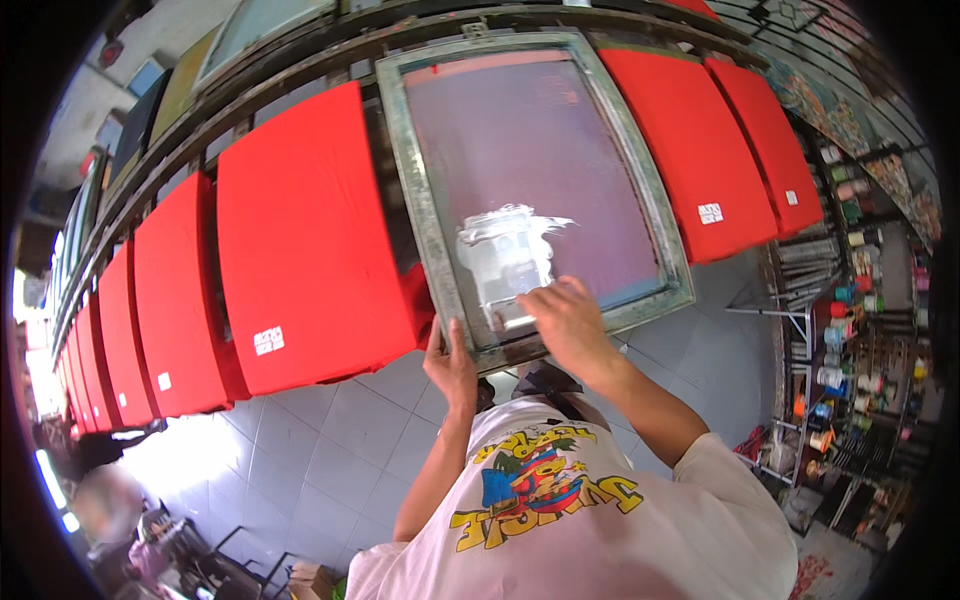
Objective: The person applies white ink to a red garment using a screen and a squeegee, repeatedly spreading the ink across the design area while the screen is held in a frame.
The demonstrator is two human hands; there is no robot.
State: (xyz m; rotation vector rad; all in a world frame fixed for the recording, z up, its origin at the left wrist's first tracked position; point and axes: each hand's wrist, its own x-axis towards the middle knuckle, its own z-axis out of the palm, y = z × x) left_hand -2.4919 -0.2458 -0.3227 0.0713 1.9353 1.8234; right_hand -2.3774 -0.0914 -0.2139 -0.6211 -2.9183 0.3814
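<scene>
Grey tiles (315,440) lay below. Left hand (455,375) gripped the near-left corner of the frame (417,200); right hand (568,322) curled beside white smear (505,240), hold unclear.

Lettering observed: yellow capitals (628,495) run above and below a cartoon figure (535,480) on the white T-shirt (600,555). White block-character prints (268,341) sit near the close edges of red fabric panels (305,240); smaller ones illegible.
</scene>
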